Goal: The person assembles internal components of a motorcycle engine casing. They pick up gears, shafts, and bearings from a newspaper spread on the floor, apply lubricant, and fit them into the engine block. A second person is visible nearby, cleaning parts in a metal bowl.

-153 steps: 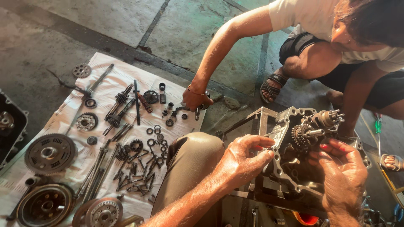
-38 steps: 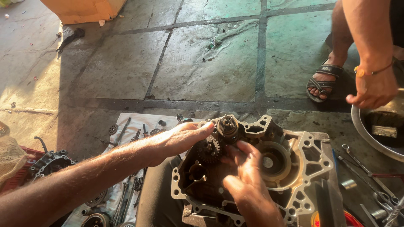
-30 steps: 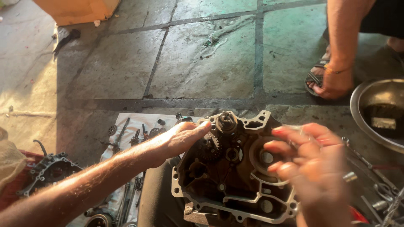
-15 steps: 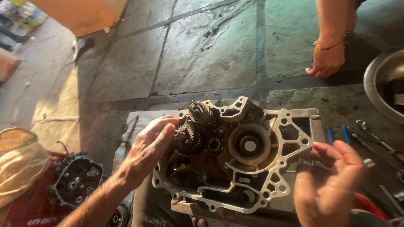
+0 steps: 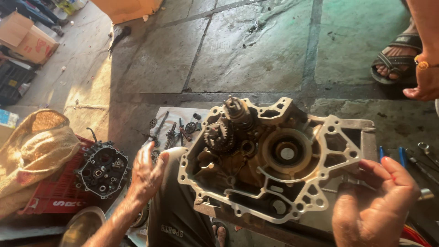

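An open engine crankcase half (image 5: 270, 160) lies in front of me, pale metal rim up, with gears (image 5: 219, 135) and a shaft (image 5: 238, 110) at its upper left and a round bearing seat (image 5: 287, 153) in the middle. My left hand (image 5: 146, 174) hovers open just left of the case, over my knee (image 5: 176, 206), fingers spread, holding nothing. My right hand (image 5: 377, 206) is at the case's right edge, fingers loosely curled near the rim; nothing shows in it.
Small parts lie on a white cloth (image 5: 176, 126) beyond my left hand. A black engine cover (image 5: 101, 168) rests on a red crate (image 5: 50, 194), beside a burlap sack (image 5: 32, 151). Wrenches (image 5: 423, 158) lie at right. Another person's sandalled foot (image 5: 395, 57) and hand (image 5: 423, 84) are upper right.
My left hand has come off the gears and moved left and down, away from the case. My right hand stays at the case's right edge. The view has shifted left.
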A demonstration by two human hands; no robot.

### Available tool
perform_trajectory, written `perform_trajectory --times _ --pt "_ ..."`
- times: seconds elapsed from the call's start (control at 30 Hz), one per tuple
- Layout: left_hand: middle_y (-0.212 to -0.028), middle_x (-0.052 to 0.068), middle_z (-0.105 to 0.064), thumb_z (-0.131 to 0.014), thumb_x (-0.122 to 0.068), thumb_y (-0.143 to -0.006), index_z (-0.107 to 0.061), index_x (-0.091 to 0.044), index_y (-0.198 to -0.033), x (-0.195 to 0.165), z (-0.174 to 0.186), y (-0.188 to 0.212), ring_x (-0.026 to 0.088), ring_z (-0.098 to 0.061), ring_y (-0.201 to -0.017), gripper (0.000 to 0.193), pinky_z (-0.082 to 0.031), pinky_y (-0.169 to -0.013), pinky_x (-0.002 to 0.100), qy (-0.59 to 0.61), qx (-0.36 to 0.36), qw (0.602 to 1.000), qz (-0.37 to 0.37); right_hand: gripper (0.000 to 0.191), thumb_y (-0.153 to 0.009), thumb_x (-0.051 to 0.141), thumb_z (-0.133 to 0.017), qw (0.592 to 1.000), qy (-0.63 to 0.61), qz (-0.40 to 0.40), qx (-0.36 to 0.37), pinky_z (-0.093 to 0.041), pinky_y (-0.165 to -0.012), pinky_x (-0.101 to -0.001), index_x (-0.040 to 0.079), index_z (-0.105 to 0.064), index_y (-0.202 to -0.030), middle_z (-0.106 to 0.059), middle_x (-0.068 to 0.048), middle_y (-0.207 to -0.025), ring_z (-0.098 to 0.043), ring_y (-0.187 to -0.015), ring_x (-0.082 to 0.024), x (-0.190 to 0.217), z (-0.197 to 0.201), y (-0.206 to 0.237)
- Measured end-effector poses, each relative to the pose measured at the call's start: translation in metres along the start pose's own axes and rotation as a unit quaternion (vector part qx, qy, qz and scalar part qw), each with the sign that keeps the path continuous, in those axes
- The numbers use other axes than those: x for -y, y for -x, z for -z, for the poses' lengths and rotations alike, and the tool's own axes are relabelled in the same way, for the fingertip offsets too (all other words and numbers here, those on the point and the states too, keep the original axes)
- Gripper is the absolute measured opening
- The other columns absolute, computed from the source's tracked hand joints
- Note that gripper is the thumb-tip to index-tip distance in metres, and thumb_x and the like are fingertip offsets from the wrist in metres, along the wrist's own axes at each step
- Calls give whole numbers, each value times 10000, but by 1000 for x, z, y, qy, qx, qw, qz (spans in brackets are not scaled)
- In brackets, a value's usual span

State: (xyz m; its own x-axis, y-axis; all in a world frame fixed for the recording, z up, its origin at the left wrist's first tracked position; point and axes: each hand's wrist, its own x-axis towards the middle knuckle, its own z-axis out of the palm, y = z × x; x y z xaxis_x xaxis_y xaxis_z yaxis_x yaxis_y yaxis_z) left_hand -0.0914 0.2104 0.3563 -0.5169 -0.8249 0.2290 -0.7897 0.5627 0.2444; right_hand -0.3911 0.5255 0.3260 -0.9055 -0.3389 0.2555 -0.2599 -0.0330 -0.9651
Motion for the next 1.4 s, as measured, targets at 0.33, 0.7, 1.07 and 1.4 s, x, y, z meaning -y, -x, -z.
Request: perform_trajectory --times 0.33,0.7,1.07,1.4 --pt "-1462 131 -548 -735 -487 -792 -330 -143 -1569 38 23 81 242 -527 -1345 942 -411 -1089 389 289 142 933 161 540 -896 -93 -506 991 82 94 -37 -510 -1036 -369 -76 -369 -1418 -539 -255 -1298 -570 -1104 -227 11 -13 31" --pt "-1291 150 -680 -909 -368 -656 -327 -141 -1484 130 1 139 263 -649 -1226 1037 -468 -1050 404 466 181 852 156 384 -1000 -33 -631 960 175 193 99 -506 -918 -244 5 -529 -1369 -566 -106 -1328 -574 -1010 -148 99 -82 18" --pt "-824 46 -763 -757 -241 -926 -684 -49 -851 215 8 111 146 -724 -938 218 -568 -811 295 579 -24 808 104 274 -1043 180 -590 879 176 227 380 -512 -824 -285 6 -620 -1253 -632 -87 -1061 -611 -936 -147 119 -319 33" --pt "-896 67 -788 -664 -130 -926 -729 -64 -1068 406 -70 41 111 -761 -815 169 -622 -672 269 574 -133 758 279 333 -979 390 -654 722 393 43 567 -542 -760 -421 98 -814 -994 -778 -102 -904 -670 -834 -239 160 -557 159"
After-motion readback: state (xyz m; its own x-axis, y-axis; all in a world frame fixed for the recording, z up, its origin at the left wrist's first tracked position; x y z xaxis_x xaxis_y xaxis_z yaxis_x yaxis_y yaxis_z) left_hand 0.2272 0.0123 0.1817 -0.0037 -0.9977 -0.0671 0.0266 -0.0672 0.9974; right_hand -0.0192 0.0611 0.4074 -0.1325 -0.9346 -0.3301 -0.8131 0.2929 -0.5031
